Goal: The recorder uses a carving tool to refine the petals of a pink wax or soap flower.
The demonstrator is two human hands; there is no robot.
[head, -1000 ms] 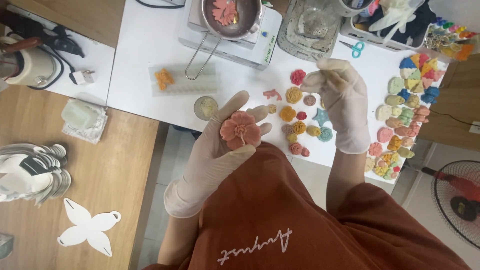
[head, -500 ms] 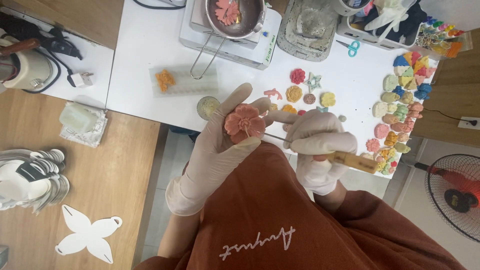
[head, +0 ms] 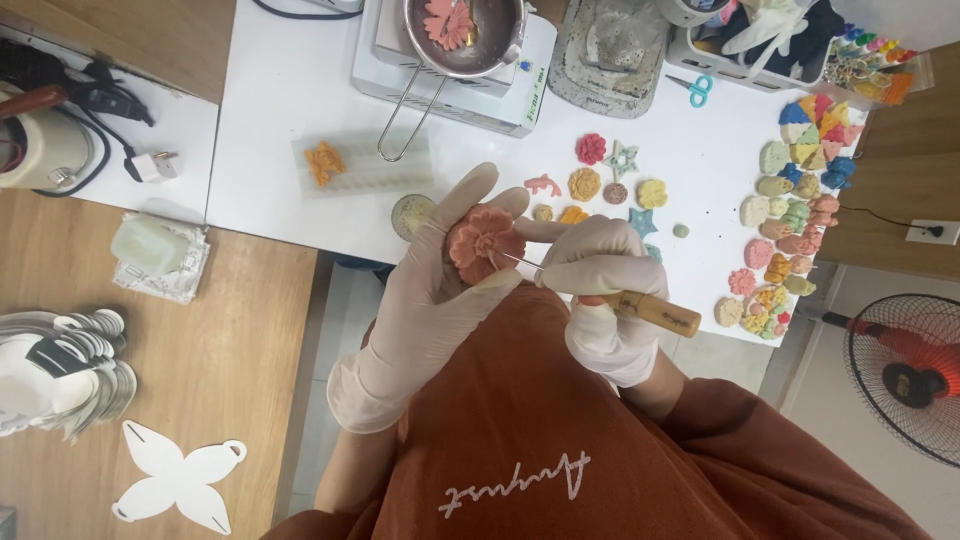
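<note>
My left hand (head: pixel 425 300), in a white glove, cups a salmon-pink flower-shaped piece (head: pixel 484 242) in front of my chest. My right hand (head: pixel 598 285), also gloved, grips a needle tool with a wooden handle (head: pixel 655 313). Its thin metal tip touches the right side of the flower. Both hands hover just off the front edge of the white table (head: pixel 290 100).
Several small coloured moulded pieces (head: pixel 790 230) lie on the table's right part, more flowers and stars (head: pixel 600 180) in the middle. A metal pot (head: pixel 465 35) with a pink flower sits on a white scale. Scissors (head: pixel 697 90), an orange piece on a clear mould (head: pixel 325 162), a fan (head: pixel 905 375) and paper cut-outs (head: pixel 175 480) surround.
My right hand came back from the table holding the wooden-handled needle tool and brought its tip to the flower. My left hand has kept the flower, closing around it a little more.
</note>
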